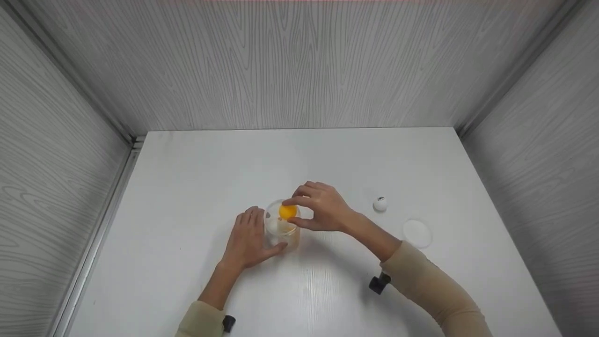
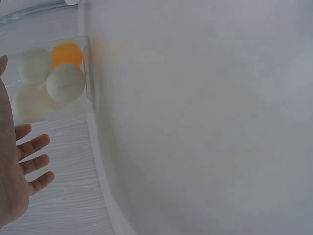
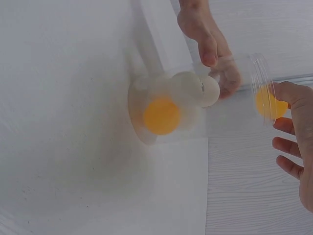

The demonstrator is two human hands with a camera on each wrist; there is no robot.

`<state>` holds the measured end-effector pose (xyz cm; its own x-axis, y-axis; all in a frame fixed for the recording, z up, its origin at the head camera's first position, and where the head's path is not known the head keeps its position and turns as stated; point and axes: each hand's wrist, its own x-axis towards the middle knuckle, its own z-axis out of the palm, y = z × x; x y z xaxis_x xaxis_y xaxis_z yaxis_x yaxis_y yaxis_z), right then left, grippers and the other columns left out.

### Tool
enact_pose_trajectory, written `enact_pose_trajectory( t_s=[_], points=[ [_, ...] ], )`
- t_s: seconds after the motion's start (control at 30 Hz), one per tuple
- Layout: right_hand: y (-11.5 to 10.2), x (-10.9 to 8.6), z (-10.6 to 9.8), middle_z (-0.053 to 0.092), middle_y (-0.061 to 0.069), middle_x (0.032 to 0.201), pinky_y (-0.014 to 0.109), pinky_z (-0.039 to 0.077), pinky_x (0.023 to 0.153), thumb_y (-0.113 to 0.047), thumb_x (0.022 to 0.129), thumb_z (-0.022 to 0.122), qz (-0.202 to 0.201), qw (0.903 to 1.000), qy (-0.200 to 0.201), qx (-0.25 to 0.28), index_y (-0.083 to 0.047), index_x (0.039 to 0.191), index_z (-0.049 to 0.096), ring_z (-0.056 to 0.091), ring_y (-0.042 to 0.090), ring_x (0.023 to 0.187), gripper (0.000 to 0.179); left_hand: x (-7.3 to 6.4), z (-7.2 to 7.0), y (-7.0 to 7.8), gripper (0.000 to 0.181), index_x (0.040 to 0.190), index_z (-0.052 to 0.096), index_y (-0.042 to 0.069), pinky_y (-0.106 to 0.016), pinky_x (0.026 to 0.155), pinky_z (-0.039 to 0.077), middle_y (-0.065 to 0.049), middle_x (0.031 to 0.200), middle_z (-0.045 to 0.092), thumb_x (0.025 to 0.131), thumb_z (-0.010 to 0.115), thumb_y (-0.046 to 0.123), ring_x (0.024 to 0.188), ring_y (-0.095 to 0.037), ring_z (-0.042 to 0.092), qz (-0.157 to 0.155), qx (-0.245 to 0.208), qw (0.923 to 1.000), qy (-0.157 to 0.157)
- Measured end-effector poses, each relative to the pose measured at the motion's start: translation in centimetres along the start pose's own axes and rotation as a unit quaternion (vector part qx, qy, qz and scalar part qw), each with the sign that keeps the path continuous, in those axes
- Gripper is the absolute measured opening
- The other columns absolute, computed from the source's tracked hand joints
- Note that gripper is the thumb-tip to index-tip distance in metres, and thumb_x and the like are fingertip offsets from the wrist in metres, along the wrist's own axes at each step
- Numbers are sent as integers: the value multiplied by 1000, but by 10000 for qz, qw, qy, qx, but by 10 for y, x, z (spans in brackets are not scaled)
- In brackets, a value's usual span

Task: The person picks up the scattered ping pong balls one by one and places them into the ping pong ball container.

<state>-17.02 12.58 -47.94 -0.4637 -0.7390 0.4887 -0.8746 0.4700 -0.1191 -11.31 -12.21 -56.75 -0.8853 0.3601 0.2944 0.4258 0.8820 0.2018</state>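
A clear plastic jar (image 1: 293, 241) stands upright on the white table, its open mouth facing up. My left hand (image 1: 247, 239) holds it from the left, thumb across the near side and fingers along the far side. My right hand (image 1: 325, 208) pinches an orange table tennis ball (image 1: 286, 211) between thumb and fingers right at the jar's mouth. Inside the jar, near its bottom, lie another orange ball (image 3: 161, 115) and several white balls (image 2: 66, 83). In the right wrist view, the pinched ball partly shows through the jar's threaded rim (image 3: 264, 90).
A white table tennis ball (image 1: 380, 204) with a dark mark lies on the table (image 1: 210, 164) right of the jar. Beyond it to the right is a round, flat, translucent lid (image 1: 417, 233). Grey wood-grain panels (image 1: 299, 65) enclose the table at the back and sides.
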Motion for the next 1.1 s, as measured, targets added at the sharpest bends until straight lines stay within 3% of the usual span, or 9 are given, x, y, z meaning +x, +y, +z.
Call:
enact_pose_trajectory(
  t_s=[0.43,1.1],
  points=[
    [-1,2,0,76,-2,102,31,61,85,-42,92,78,-52,10000,-29,-57,-23,120,78,69,18,92,34,0,0,-1,84,128,54,4,-47,105,53,-15,122,63,84,67,74,119,-32,59,100,63,9999,82],
    [1,1,-1,76,-2,102,32,62,81,-39,90,80,-32,10000,6,-57,-22,118,79,70,18,92,33,0,0,1,86,130,53,5,-48,108,52,-14,127,64,82,70,74,125,-31,59,-14,81,10000,31]
  ],
)
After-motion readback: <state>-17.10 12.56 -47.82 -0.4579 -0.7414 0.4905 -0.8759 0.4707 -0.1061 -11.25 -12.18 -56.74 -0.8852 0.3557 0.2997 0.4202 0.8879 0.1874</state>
